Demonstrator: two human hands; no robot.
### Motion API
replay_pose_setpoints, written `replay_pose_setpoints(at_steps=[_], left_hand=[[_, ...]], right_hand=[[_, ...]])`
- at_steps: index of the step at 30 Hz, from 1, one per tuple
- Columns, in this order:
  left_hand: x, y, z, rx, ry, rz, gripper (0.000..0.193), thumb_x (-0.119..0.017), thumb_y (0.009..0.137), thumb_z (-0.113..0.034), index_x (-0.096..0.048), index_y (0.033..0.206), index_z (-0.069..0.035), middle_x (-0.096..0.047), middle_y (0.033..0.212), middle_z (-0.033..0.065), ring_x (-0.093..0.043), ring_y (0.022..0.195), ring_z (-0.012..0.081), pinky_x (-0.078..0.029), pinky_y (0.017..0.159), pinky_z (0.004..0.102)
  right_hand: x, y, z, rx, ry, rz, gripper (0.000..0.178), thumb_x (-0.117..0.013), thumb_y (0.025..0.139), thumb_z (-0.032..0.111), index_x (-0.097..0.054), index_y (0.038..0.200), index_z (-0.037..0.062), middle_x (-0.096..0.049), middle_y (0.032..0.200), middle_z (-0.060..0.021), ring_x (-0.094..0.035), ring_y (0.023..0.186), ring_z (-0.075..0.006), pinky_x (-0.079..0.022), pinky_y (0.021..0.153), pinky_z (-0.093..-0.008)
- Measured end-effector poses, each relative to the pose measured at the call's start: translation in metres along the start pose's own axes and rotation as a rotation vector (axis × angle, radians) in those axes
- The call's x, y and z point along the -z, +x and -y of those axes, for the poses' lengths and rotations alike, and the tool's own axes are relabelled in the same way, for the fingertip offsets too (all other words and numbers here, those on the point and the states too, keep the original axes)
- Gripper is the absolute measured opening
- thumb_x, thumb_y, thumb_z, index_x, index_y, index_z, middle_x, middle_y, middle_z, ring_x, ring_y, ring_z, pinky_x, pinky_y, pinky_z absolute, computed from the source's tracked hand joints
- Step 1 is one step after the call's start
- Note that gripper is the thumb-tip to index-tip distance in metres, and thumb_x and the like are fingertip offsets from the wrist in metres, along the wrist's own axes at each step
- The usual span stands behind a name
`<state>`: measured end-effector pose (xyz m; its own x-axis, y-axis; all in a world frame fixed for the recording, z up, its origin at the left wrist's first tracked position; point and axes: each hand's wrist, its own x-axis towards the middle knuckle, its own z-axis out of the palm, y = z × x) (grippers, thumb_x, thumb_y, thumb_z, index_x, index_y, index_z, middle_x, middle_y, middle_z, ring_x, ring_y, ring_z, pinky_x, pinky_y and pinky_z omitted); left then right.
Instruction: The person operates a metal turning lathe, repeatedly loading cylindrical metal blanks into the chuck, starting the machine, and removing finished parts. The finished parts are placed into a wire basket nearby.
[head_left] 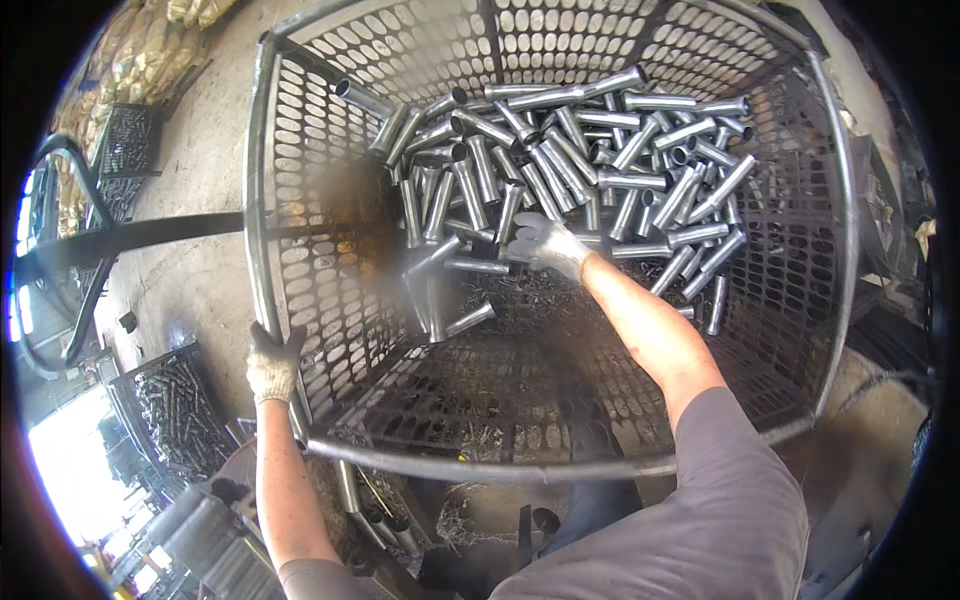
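Inside a large metal mesh basket [700,470] lie many shiny metal tubes with flared ends [560,170], heaped toward the far side. My right hand [548,248], in a grey and white work glove, reaches down to the near edge of this heap. Its fingers are stretched out and slightly apart, right by the tubes; the fingertips' contact is hard to make out. At the left, my left hand [275,362] wears a similar glove and is closed around the basket's round rim bar. A few loose tubes [470,318] rest nearer to me, left of my right hand.
A dark bar [130,240] runs from the left to the basket's side. Beyond it on the floor stand a bin of small metal parts [180,410] and another bin [128,140]. More tubes [385,525] lie below the basket's near rim. Dark smudges blur parts of the view.
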<state>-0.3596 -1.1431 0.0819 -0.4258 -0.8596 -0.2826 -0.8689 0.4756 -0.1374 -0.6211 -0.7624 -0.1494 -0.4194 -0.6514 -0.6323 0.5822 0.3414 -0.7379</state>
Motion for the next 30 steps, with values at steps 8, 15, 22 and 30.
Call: replay_pose_setpoints(at_steps=[8, 15, 22, 30], left_hand=[[-0.018, 0.041, 0.005, -0.077, -0.178, -0.157, 0.044, -0.085, 0.087, -0.027, -0.062, 0.113, 0.000, -0.075, 0.086, 0.0218, -0.076, 0.082, 0.0447, -0.058, 0.074, 0.0511], [-0.019, 0.034, 0.002, -0.057, -0.229, -0.164, 0.035, -0.086, 0.085, -0.019, -0.065, 0.106, -0.002, -0.078, 0.086, 0.0166, -0.078, 0.076, 0.0361, -0.059, 0.071, 0.0453], [-0.017, 0.039, 0.010, -0.046, -0.297, -0.096, 0.038, -0.085, 0.085, -0.022, -0.065, 0.109, -0.001, -0.075, 0.085, 0.0249, -0.075, 0.080, 0.0487, -0.060, 0.072, 0.0502], [-0.017, 0.045, 0.004, -0.164, -0.151, -0.152, 0.048, -0.084, 0.087, -0.033, -0.065, 0.120, -0.002, -0.075, 0.093, 0.0301, -0.074, 0.087, 0.0523, -0.060, 0.076, 0.0540]], right_hand=[[-0.085, 0.261, 0.042, 0.236, -1.106, -0.018, 0.045, -0.074, 0.085, 0.035, -0.077, 0.121, 0.0075, -0.080, 0.117, -0.0199, -0.078, 0.107, -0.0351, -0.063, 0.095, -0.0458], [-0.145, 0.409, 0.049, -0.181, -1.020, -0.081, 0.053, -0.078, 0.083, 0.039, -0.080, 0.129, 0.0127, -0.076, 0.133, -0.0196, -0.071, 0.128, -0.0388, -0.058, 0.105, -0.0485], [-0.165, 0.396, 0.001, -0.060, -1.386, -0.045, 0.033, -0.065, 0.092, 0.033, -0.085, 0.107, 0.0116, -0.079, 0.122, -0.0167, -0.075, 0.117, -0.0338, -0.061, 0.098, -0.0446], [-0.130, 0.159, 0.058, 0.467, -0.944, -0.172, 0.025, -0.086, 0.074, 0.030, -0.079, 0.086, 0.0095, -0.069, 0.128, -0.0212, -0.075, 0.098, -0.0375, -0.062, 0.088, -0.0444]])
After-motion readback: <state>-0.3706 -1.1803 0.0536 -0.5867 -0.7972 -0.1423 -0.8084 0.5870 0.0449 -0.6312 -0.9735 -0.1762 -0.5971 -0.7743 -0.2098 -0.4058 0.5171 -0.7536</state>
